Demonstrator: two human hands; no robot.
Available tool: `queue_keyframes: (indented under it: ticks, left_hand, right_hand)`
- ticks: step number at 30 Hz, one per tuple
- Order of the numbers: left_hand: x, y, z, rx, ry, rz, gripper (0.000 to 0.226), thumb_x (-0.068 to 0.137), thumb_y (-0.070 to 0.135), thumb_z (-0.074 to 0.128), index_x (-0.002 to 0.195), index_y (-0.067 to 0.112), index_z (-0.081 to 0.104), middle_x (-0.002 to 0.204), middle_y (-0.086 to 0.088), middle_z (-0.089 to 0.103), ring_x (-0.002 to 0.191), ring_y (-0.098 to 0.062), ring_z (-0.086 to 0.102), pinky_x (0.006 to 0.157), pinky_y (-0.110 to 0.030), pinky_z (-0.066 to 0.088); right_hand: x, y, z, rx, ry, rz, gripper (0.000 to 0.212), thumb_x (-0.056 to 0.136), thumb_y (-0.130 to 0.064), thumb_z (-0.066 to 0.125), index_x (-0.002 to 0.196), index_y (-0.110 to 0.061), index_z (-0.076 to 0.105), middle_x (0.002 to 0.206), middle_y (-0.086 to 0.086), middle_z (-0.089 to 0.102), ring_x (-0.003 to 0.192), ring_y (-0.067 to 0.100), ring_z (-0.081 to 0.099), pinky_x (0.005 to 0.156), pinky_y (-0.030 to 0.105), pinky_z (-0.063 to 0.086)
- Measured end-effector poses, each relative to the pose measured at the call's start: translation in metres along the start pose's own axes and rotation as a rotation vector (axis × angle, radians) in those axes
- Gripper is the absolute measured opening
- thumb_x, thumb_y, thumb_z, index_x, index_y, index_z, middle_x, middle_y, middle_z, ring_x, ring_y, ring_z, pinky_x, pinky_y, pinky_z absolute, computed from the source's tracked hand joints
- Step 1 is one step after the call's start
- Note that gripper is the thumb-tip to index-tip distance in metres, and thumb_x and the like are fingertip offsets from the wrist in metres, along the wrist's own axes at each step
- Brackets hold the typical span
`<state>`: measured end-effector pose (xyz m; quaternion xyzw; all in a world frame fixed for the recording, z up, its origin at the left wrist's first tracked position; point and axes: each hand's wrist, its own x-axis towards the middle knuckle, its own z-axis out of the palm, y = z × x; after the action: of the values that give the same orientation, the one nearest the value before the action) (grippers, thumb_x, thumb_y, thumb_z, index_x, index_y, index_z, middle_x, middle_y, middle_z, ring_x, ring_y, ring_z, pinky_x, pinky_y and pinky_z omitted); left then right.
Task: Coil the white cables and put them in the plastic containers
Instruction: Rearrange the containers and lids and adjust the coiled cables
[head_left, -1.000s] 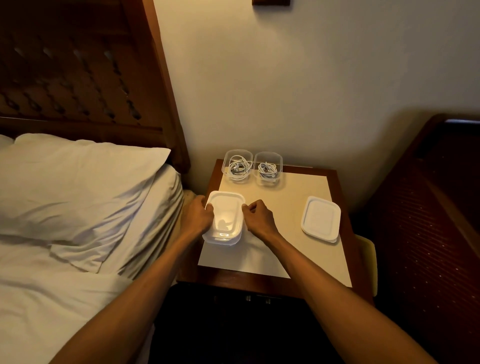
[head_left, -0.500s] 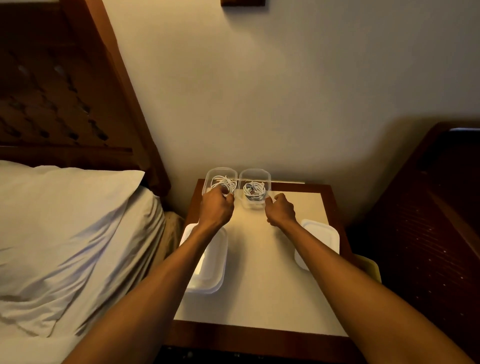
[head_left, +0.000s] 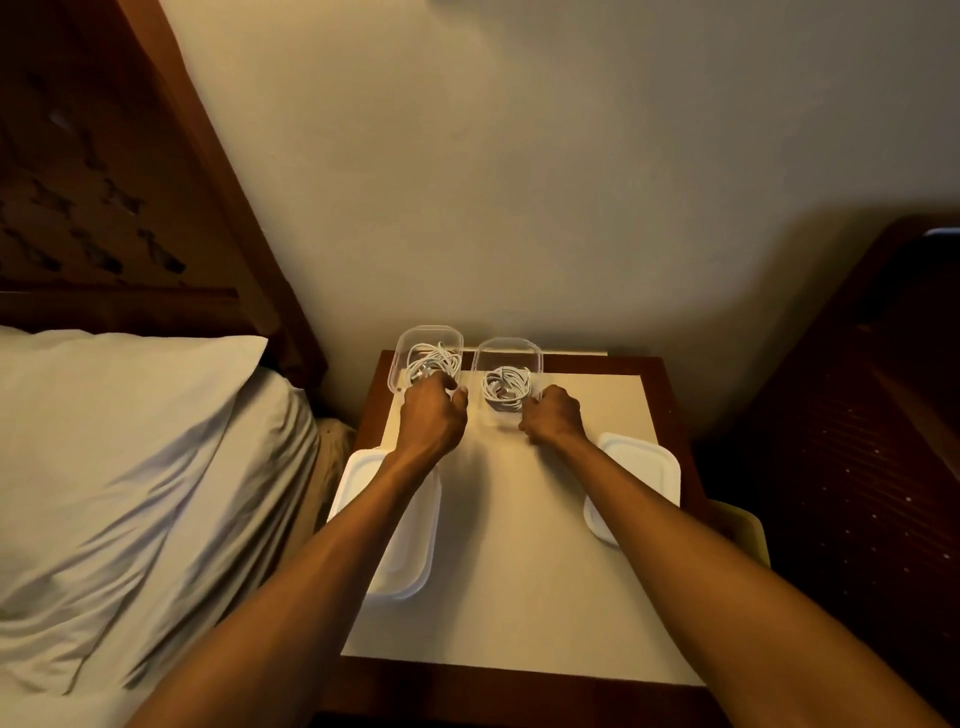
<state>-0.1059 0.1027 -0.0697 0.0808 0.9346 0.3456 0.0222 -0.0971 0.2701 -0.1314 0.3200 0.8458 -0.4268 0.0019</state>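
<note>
Two clear plastic containers stand at the back of the nightstand (head_left: 519, 597). The left container (head_left: 428, 328) holds a coiled white cable (head_left: 434, 358). In the right container (head_left: 506, 341) lies another coiled white cable (head_left: 504, 387). My left hand (head_left: 434, 421) has its fingers curled on the front edge of the left container. My right hand (head_left: 553, 418) grips the front right corner of the right container, which sits a little nearer to me than the left one.
A thick white lidded container (head_left: 410, 545) lies under my left forearm at the nightstand's left edge. A flat white lid (head_left: 644, 473) lies on the right. The bed and pillow (head_left: 130, 415) are to the left, the wall behind, and dark wooden furniture (head_left: 857, 415) to the right.
Both hands left the white lidded container and reached back to the two clear containers. Since half a second ago the right container has slid slightly toward me.
</note>
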Motion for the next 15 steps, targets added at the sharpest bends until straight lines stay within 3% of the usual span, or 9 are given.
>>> queue_keyframes:
  ticks: [8, 12, 15]
  left_hand:
    - [-0.072, 0.029, -0.001, 0.129, -0.063, 0.226, 0.033, 0.096, 0.023, 0.061, 0.128, 0.013, 0.060, 0.128, -0.011, 0.059, 0.109, -0.027, 0.059, 0.093, -0.036, 0.050]
    - [-0.116, 0.027, 0.005, 0.253, -0.168, 0.210, 0.034, 0.097, 0.020, 0.057, 0.129, 0.008, 0.058, 0.128, -0.017, 0.059, 0.113, -0.033, 0.056, 0.094, -0.038, 0.046]
    - [-0.142, 0.017, 0.010, 0.293, -0.223, 0.166, 0.031, 0.093, 0.020, 0.060, 0.120, 0.006, 0.061, 0.120, -0.018, 0.065, 0.107, -0.036, 0.058, 0.085, -0.038, 0.047]
  right_hand:
    - [-0.097, 0.038, -0.019, -0.055, -0.080, -0.005, 0.036, 0.094, -0.036, 0.051, 0.111, -0.005, 0.059, 0.105, 0.016, 0.071, 0.090, 0.034, 0.068, 0.080, 0.039, 0.058]
    - [-0.146, 0.052, -0.027, -0.117, -0.122, -0.011, 0.035, 0.096, -0.033, 0.051, 0.114, -0.004, 0.058, 0.109, 0.017, 0.069, 0.097, 0.034, 0.066, 0.082, 0.036, 0.053]
    - [-0.172, 0.065, -0.033, -0.104, -0.155, -0.034, 0.034, 0.095, -0.031, 0.048, 0.114, -0.004, 0.055, 0.108, 0.019, 0.068, 0.095, 0.034, 0.067, 0.083, 0.039, 0.055]
